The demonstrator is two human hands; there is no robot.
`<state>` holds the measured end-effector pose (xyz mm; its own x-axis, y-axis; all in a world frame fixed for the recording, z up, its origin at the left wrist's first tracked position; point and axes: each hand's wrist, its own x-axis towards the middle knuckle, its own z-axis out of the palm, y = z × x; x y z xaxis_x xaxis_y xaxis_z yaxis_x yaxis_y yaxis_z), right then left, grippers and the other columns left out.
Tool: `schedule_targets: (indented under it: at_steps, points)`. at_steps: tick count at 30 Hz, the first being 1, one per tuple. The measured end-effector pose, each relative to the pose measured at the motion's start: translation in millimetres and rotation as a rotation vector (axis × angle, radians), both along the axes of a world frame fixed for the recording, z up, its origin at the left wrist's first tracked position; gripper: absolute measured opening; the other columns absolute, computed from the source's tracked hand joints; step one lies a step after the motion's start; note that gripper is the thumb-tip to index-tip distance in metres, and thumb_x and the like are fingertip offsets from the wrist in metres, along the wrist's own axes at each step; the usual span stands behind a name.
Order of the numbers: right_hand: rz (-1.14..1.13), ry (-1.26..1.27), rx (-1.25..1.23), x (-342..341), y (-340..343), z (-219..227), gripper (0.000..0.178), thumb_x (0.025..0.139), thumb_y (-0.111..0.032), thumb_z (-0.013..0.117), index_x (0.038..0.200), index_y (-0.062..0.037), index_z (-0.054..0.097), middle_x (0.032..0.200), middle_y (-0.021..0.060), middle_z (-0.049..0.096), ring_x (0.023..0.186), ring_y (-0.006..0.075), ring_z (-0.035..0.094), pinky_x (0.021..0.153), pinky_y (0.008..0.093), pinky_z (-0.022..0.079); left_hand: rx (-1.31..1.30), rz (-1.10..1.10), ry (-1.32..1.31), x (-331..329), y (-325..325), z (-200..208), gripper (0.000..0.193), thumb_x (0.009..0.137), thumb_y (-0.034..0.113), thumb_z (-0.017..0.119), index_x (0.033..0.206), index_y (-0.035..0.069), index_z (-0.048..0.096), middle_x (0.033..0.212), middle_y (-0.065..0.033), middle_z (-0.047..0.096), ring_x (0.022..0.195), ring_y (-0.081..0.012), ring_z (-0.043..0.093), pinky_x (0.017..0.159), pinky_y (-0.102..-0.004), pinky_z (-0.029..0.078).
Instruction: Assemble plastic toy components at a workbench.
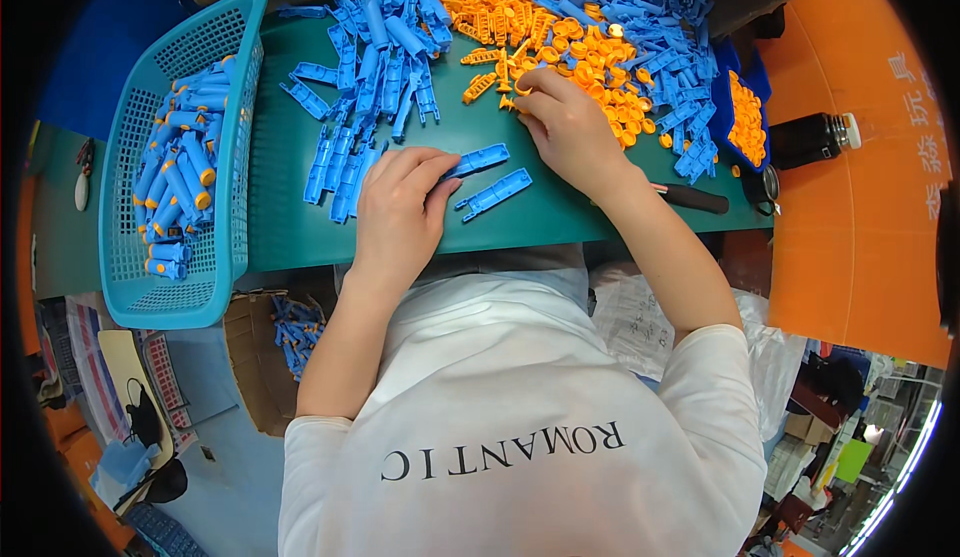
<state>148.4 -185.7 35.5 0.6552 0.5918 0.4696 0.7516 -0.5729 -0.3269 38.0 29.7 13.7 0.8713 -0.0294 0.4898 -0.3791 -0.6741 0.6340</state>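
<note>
My left hand is closed at the near end of a blue plastic half-shell, its fingertips on the piece and partly hiding it. Just below lies a second blue half-shell, hollow side up and apart from the hand. My right hand pinches at a small orange plastic piece by the edge of the orange pile; the fingers cover most of it. Around those fingertips are orange plunger-like pieces, orange ladder-shaped strips and a heap of round orange caps.
A turquoise basket at left holds blue tubes with orange ends. Blue parts pile up on the green table. At right stand a blue bin of orange pieces, a black bottle and a black-handled tool.
</note>
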Motion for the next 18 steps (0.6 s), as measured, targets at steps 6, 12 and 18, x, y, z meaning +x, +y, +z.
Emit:
schedule_targets:
  at_steps: [6,12,18]
  points:
    - [0.147,0.165,0.033,-7,-12,2,0.02,0.081,0.0,0.076,0.1,-0.0001,0.072,0.115,0.0125,0.067,0.1,0.0312,0.067,0.085,0.0379,0.055,-0.043,-0.026,-0.017,-3,0,-2,0.024,0.082,0.005,0.076,0.105,0.004,0.073,0.106,-0.0094,0.071,0.096,-0.0305,0.064,0.085,-0.04,0.051]
    - [0.042,0.024,-0.098,-9,-9,3,0.019,0.08,-0.004,0.079,0.098,-0.002,0.074,0.104,0.0085,0.073,0.099,0.0268,0.068,0.085,0.0378,0.055,-0.041,-0.007,-0.025,-5,2,-3,0.031,0.079,0.002,0.079,0.11,0.003,0.073,0.106,-0.0121,0.072,0.095,-0.0304,0.065,0.082,-0.0369,0.052]
    - [0.271,0.127,0.168,-23,8,25,0.017,0.08,0.002,0.077,0.097,-0.0018,0.074,0.096,0.0109,0.073,0.087,0.0281,0.069,0.076,0.0367,0.055,-0.063,-0.007,0.002,-5,2,-5,0.032,0.081,0.004,0.077,0.112,0.002,0.07,0.1,-0.0122,0.07,0.094,-0.0311,0.063,0.083,-0.0408,0.051]
